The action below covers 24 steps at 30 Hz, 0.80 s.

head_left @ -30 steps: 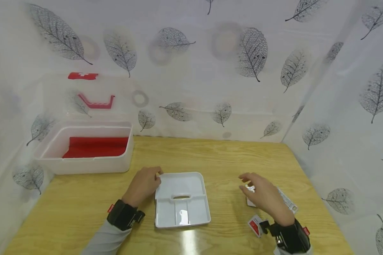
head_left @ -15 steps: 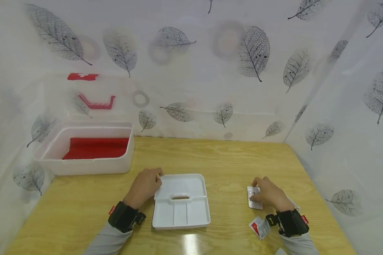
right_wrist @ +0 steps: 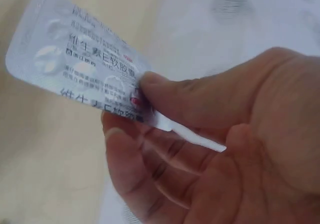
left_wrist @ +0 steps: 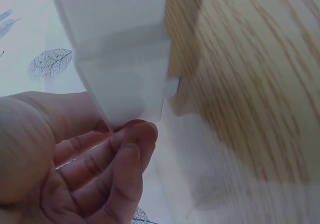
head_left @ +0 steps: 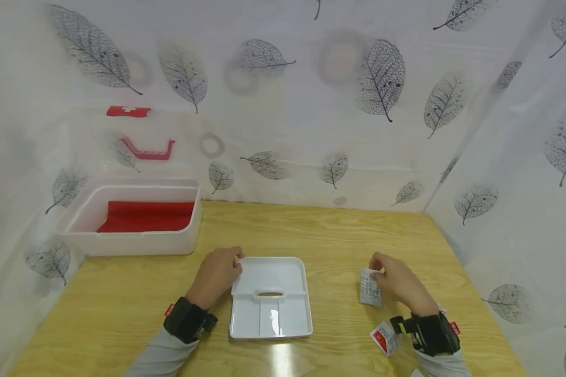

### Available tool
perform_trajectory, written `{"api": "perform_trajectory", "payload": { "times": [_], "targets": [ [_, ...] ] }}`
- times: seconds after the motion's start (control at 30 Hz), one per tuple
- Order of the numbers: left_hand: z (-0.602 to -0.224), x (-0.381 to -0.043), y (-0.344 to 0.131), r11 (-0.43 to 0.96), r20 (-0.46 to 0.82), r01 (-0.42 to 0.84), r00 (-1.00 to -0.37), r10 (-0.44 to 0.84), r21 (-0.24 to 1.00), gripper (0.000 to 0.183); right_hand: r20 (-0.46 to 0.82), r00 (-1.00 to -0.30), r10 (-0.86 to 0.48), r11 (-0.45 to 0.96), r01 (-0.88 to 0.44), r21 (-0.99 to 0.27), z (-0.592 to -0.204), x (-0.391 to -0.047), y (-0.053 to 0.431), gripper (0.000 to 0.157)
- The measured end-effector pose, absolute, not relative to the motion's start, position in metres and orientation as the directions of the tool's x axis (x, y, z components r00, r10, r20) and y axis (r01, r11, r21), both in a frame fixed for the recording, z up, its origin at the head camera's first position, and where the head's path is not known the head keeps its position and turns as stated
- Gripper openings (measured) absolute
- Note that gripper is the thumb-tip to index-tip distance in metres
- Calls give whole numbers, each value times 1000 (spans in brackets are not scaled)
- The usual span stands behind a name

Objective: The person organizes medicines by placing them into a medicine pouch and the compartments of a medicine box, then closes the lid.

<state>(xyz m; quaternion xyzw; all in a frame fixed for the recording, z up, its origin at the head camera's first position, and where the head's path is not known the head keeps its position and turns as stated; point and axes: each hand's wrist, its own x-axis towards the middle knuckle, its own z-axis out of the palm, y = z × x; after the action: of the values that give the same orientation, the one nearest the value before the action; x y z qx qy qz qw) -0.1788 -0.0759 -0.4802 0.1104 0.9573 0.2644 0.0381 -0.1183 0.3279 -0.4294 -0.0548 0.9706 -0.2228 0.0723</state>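
A white divided tray (head_left: 270, 314) with a slot handle lies on the wooden table in front of me. My left hand (head_left: 233, 266) grips its far left corner; in the left wrist view the curled fingers (left_wrist: 131, 151) hook the edge of the tray (left_wrist: 120, 59). To the right of the tray, my right hand (head_left: 376, 275) pinches a silver blister pack (head_left: 370, 288) and holds it up on edge just above the table. The right wrist view shows the blister pack (right_wrist: 75, 69) with printed foil, held between thumb and fingers (right_wrist: 165, 96).
A white box with a red lining (head_left: 132, 238) stands at the back left, its clear lid with a red handle (head_left: 148, 152) leaning on the wall behind. A small red and white packet (head_left: 384, 337) lies by my right wrist. Leaf-patterned sheets wall the table (head_left: 311, 230).
My right hand came down onto the blister pack lying flat on the table, pinched it and raised it on edge. The left hand stayed at the tray's corner.
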Motion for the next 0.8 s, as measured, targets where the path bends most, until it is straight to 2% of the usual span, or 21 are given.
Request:
{"api": "perform_trajectory", "payload": {
  "times": [0.2,0.47,0.6,0.8],
  "targets": [
    [-483,-180,-78,836,23,219,-970,241,503,17,27,-976,-216,799,-192,-570,-408,-110,289,8],
    [-489,-181,-77,834,25,226,-969,248,504,16,17,-911,-411,619,-293,-729,-419,-104,229,8],
    [-489,-179,-75,835,29,228,-968,247,500,16,46,-891,-452,593,-339,-731,-429,-105,209,8],
    [-487,-177,-75,849,65,251,-966,250,466,15,46,-904,-426,695,-359,-623,-443,-103,190,16]
  ]
}}
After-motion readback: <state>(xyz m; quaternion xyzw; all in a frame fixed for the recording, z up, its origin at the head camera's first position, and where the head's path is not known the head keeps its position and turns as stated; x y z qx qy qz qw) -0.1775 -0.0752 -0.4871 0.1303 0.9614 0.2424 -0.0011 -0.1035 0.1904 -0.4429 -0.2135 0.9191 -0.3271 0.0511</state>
